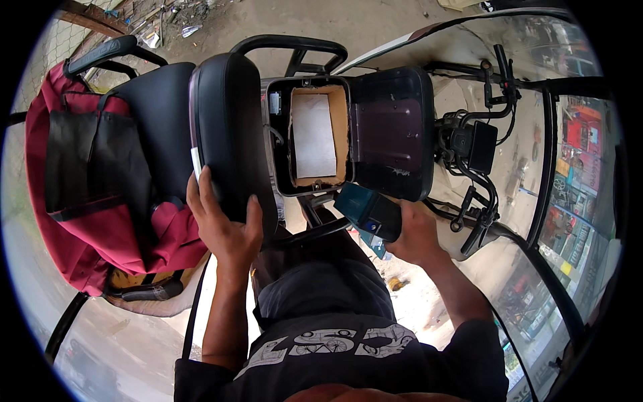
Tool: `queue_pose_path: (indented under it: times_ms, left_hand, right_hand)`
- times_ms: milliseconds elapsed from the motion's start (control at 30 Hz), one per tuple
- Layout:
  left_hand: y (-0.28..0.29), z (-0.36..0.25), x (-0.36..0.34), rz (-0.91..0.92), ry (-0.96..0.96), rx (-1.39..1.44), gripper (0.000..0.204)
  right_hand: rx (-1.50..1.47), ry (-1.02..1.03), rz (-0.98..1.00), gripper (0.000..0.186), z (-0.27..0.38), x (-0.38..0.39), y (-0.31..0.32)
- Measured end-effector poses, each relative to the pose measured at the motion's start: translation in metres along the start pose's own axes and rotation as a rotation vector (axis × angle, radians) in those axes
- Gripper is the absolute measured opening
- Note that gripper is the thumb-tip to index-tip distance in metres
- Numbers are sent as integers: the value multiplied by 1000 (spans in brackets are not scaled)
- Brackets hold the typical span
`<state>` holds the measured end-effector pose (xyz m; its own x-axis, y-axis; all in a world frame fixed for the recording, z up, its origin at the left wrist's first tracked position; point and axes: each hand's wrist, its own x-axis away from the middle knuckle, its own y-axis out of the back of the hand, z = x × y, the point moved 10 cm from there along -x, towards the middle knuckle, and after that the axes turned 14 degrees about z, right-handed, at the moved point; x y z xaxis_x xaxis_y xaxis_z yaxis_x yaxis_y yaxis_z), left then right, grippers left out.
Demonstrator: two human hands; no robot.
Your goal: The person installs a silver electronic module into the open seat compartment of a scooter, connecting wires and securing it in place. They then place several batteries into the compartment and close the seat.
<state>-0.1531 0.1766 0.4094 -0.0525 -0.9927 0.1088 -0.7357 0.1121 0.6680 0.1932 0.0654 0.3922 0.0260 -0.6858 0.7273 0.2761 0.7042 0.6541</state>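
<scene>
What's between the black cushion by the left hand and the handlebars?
In the head view, right next to the cushion is an open box, and then its flipped-open lid.

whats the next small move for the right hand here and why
Probably to shift the dark box over the open compartment: the right hand grips it beside the compartment's near corner, the lid is folded back, and the left hand is on the black seat.
</scene>
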Motion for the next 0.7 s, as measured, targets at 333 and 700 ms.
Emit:
queue_pose_path:
  times_ms: [333, 700]
  left_hand:
    - [-3, 11, 2, 31, 91, -96, 83]
    - [-4, 14, 2, 67, 116, -58, 83]
  right_hand:
    - [-128, -41, 49, 69, 0, -130, -21]
    - [2, 172, 67, 54, 19, -227, -30]
